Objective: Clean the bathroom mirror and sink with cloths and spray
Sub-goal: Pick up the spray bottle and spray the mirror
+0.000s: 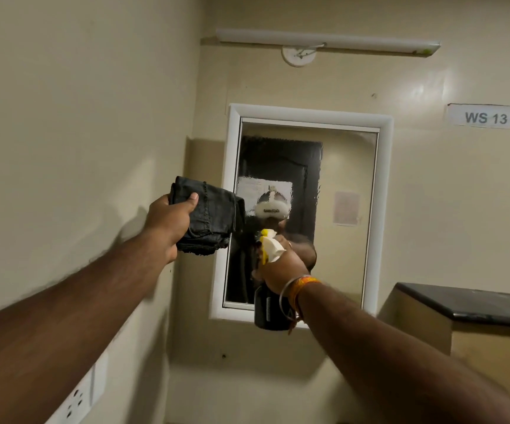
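Hands: left [168, 221] grips cloth [213, 215]; right [281, 267] spray bottle [270, 310].

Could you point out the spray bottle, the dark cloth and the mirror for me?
spray bottle [270, 313], head view, on its dark body.
dark cloth [210, 215], head view, on its folded middle.
mirror [348, 166], head view, on the glass.

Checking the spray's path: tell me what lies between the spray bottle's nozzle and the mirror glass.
Nothing solid: in the head view the spray bottle in the right hand points at the mirror unobstructed. The black cloth sits left.

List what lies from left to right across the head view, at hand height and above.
Left hand → folded black cloth → spray bottle gripped by the right hand, in front of the white-framed mirror → "WS 13" label.
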